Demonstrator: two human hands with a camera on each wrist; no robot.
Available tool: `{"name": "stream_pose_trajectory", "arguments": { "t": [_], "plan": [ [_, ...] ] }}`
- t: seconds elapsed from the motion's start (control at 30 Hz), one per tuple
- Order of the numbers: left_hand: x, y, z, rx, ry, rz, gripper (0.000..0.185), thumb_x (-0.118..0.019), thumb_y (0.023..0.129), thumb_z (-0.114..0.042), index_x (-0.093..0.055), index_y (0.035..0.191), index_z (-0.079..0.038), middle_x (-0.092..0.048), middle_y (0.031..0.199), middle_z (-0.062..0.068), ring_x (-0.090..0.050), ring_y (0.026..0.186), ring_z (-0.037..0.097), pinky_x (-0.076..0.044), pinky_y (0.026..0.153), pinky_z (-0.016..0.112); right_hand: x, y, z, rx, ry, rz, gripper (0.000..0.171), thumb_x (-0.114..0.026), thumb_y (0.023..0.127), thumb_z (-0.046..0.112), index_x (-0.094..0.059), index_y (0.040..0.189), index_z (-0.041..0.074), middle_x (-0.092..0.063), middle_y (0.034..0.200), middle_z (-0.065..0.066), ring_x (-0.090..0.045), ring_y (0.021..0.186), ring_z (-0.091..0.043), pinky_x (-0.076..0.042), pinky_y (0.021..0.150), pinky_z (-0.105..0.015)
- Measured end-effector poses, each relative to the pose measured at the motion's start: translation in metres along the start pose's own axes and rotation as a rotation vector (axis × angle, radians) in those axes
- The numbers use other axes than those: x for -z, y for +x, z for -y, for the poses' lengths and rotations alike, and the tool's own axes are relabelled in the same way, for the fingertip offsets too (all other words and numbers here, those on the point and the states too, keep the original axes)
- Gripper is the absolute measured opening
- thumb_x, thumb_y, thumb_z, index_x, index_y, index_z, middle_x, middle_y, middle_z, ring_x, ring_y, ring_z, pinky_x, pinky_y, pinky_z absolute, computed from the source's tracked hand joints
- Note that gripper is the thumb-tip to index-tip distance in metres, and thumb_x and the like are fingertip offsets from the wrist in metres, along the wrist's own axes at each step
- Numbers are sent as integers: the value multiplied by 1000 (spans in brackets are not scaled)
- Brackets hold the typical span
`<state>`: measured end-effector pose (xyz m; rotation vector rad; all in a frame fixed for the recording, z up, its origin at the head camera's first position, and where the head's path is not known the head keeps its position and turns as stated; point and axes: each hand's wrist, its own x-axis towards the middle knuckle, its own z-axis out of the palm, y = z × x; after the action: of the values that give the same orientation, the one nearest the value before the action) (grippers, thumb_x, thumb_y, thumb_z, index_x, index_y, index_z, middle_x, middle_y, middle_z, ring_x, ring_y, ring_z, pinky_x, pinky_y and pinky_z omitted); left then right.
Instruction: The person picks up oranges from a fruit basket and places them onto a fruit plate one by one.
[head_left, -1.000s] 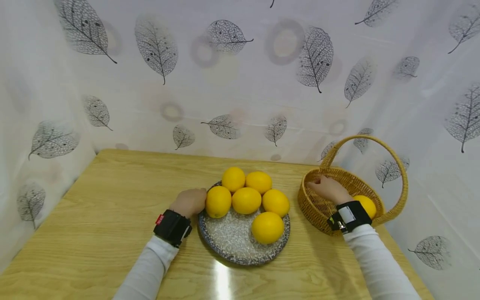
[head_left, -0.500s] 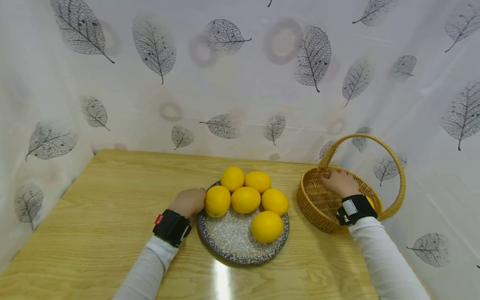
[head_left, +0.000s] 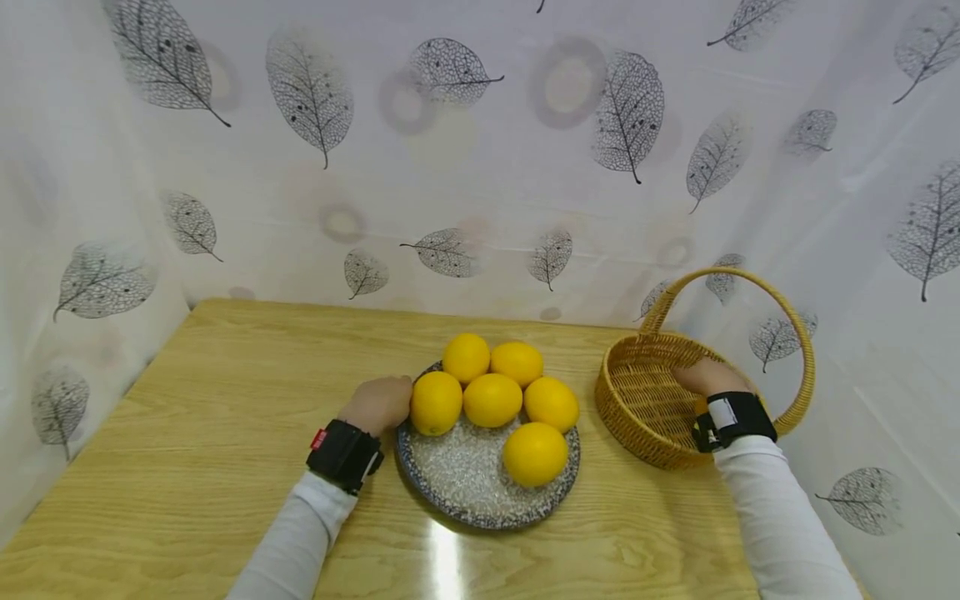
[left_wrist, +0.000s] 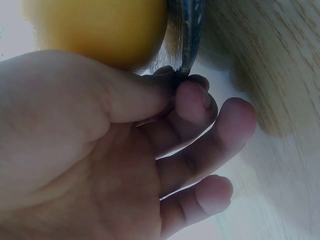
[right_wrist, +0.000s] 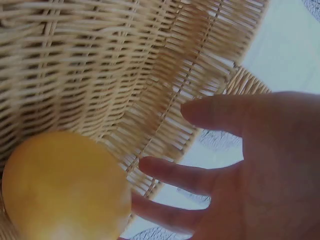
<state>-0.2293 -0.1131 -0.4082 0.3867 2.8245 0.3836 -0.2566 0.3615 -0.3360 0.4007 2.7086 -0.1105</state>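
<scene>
My left hand is at the left side of a round speckled grey plate. In the left wrist view its thumb and index finger pinch the plate's dark rim, while the other fingers are loosely bent. Several oranges lie on the plate, the leftmost orange close to that hand. Inside the wicker basket is my right hand, its fingers spread. The right wrist view has an orange in the basket beside the fingertips; in the head view hand and wrist strap mostly cover it.
The basket's tall arched handle rises over the right forearm. A wooden table carries plate and basket, with bare wood to the left. A leaf-printed white curtain hangs along the back and sides.
My right hand has moved rightward inside the basket, from its left part toward the orange at its right end. The left hand and plate have stayed in place.
</scene>
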Motion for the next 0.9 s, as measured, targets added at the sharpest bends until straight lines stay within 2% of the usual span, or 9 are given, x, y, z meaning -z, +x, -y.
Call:
{"name": "stream_pose_trajectory", "arguments": {
  "t": [0.07, 0.2, 0.37, 0.43, 0.53, 0.63, 0.73, 0.83, 0.9],
  "plan": [
    [0, 0, 1, -4, 3, -4, 25, -45, 104, -6, -64, 117, 5, -71, 111, 23, -68, 101, 34, -56, 91, 50, 2, -1, -2, 20, -5, 11, 76, -29, 105, 44, -37, 143, -21, -37, 147, -45, -37, 135, -62, -36, 112, -67],
    [1, 1, 1, -9, 3, -7, 25, -46, 103, -5, -64, 117, 6, -71, 112, 23, -69, 102, 36, -56, 92, 51, 2, -3, 0, -7, 11, 26, 73, -36, 104, 40, -39, 140, -23, -39, 145, -45, -39, 134, -61, -37, 113, -64],
    [2, -2, 0, -2, -1, 0, 25, -45, 104, -6, -64, 116, 6, -71, 111, 23, -68, 101, 35, -56, 92, 50, -1, -8, 1, -102, 21, -20, 61, -50, 100, 36, -56, 131, -16, -52, 139, -39, -49, 122, -53, -39, 103, -58],
    [1, -2, 0, -1, -2, 0, 25, -45, 104, -6, -64, 115, 5, -71, 110, 22, -68, 100, 34, -56, 92, 50, -1, -10, 2, -111, 25, -21, 58, -55, 98, 35, -60, 127, -15, -56, 134, -37, -52, 117, -50, -39, 99, -57],
    [0, -1, 1, -1, -1, 4, 25, -45, 104, -6, -64, 116, 5, -71, 111, 22, -68, 101, 34, -55, 92, 50, 2, -11, 2, -41, 20, 46, 64, -58, 97, 37, -56, 130, -18, -54, 136, -39, -52, 121, -52, -40, 106, -58],
    [0, 0, 2, -2, 5, 3, 25, -45, 104, -6, -64, 117, 5, -71, 112, 23, -68, 102, 34, -55, 93, 50, 4, -9, 1, 70, 38, 122, 77, -58, 97, 45, -49, 135, -22, -47, 141, -43, -48, 127, -57, -41, 108, -63],
    [-1, 0, 3, -6, 6, 0, 25, -45, 104, -6, -64, 116, 5, -71, 110, 22, -68, 101, 34, -56, 92, 50, 1, -7, 3, 139, 83, 166, 86, -59, 97, 52, -44, 137, -23, -46, 142, -44, -49, 126, -56, -42, 106, -62],
    [-1, 0, 3, -9, 1, 2, 25, -45, 105, -7, -64, 115, 5, -71, 109, 22, -68, 99, 33, -56, 91, 50, -2, -4, 5, 192, 84, 185, 87, -59, 97, 52, -43, 137, -24, -50, 137, -43, -56, 119, -53, -48, 100, -58],
    [-1, 0, 2, -6, 1, 4, 25, -45, 105, -7, -64, 115, 5, -71, 109, 22, -68, 99, 33, -56, 90, 50, -2, -3, 7, 188, 92, 175, 86, -62, 95, 51, -45, 135, -23, -55, 131, -40, -60, 112, -47, -51, 94, -53]
  ]
}}
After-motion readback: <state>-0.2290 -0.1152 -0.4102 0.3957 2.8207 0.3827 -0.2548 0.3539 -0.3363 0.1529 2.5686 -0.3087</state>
